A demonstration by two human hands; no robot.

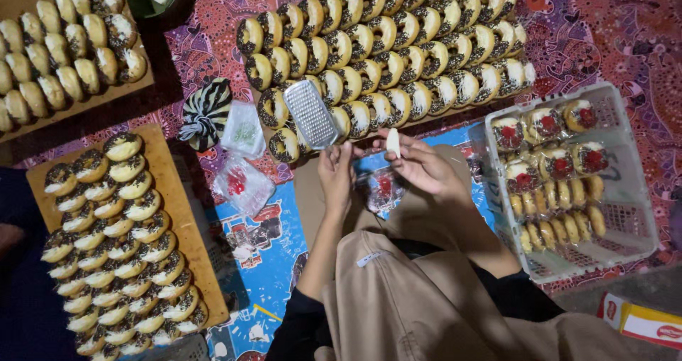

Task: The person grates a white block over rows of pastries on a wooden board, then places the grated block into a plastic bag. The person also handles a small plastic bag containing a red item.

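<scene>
Grater (311,114), a small metal one, is gripped by the fingers of the left hand (335,173) and held over the near edge of the big board of doughnuts (387,45), its long axis running up-left from the hand. Right hand (419,163) pinches a pale cheese piece (393,142) just beside it. Most rings there look chocolate-sprinkled with pale topping, the crate (618,212) at right is partly filled, and the plain ones on the far-left board (67,45) look untouched

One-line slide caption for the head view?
Left hand holds a flat metal grater and right hand a pale cheese-like chunk beside rows of chocolate-sprinkled ring doughnuts.
</scene>
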